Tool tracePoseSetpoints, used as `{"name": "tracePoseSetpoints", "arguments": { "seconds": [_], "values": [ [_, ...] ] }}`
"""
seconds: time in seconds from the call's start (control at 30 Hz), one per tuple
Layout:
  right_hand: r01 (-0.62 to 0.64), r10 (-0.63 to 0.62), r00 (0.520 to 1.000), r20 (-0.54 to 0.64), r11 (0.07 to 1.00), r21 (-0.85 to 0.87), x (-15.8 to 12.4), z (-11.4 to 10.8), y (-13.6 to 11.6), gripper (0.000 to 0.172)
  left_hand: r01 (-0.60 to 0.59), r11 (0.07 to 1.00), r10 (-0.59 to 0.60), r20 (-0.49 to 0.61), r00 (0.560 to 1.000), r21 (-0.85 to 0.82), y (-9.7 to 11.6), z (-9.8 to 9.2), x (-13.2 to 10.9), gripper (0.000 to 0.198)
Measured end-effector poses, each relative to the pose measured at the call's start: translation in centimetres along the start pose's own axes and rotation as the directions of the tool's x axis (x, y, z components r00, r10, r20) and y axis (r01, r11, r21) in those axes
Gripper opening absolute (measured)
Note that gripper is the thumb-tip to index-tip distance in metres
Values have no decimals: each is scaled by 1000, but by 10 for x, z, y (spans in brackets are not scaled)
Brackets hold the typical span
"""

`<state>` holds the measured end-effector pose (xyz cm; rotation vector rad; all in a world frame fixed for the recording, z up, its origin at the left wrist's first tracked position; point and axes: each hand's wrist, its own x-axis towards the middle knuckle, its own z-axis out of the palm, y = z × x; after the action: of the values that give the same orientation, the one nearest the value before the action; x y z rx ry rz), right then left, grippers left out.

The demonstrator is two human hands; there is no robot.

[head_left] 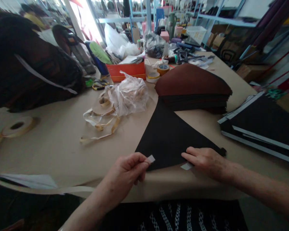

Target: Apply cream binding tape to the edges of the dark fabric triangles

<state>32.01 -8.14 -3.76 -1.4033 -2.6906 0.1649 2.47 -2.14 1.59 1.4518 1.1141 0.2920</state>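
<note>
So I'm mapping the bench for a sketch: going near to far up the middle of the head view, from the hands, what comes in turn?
Left hand and right hand → black sheet → brown stack → tape rolls → shelves.

The right hand (204, 160) covers part of the black sheet's (168, 138) near edge, and its forearm runs off the frame's right edge. A dark mass (26, 64) at upper left is cut by the left edge. Shelf goods (173, 25) along the top stay too blurred to identify.
</note>
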Motion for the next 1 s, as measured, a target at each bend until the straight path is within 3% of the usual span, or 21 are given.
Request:
{"name": "tracePoseSetpoints", "arguments": {
  "seconds": [0.07,0.17,0.27,0.33,0.47,0.57,0.67,0.77,0.9,1.0],
  "values": [
    [-149,158,987,-14,951,272,-2,-1,-6,30,8,993,-10,14,1000,117,4,17,3,29],
    [-339,379,920,99,645,685,5,-16,-19,31,-10,977,-2,56,998,215,10,36,9,29],
    [-396,407,878,251,325,859,14,-29,-30,27,-30,969,10,80,997,244,17,47,13,29],
    [-411,389,869,306,222,884,19,-30,-34,24,-34,967,12,88,996,251,20,52,15,30],
    [-414,361,872,331,183,892,25,-24,-38,12,-42,963,13,109,994,267,21,60,20,30],
    [-394,337,887,316,191,899,23,-22,-40,12,-53,949,11,139,990,309,15,64,23,30],
    [-393,390,873,293,209,895,12,-23,-31,12,-52,930,-13,174,985,363,7,62,25,31],
    [-433,508,813,285,201,878,-13,-24,-3,13,-74,918,-2,191,982,390,0,55,30,35],
    [-550,683,667,296,183,815,-56,-27,40,12,-58,901,-26,187,982,430,-4,44,36,40],
    [-636,723,603,336,182,750,-78,-23,57,13,-22,870,-73,172,982,492,-7,40,41,41]
  ]
}}
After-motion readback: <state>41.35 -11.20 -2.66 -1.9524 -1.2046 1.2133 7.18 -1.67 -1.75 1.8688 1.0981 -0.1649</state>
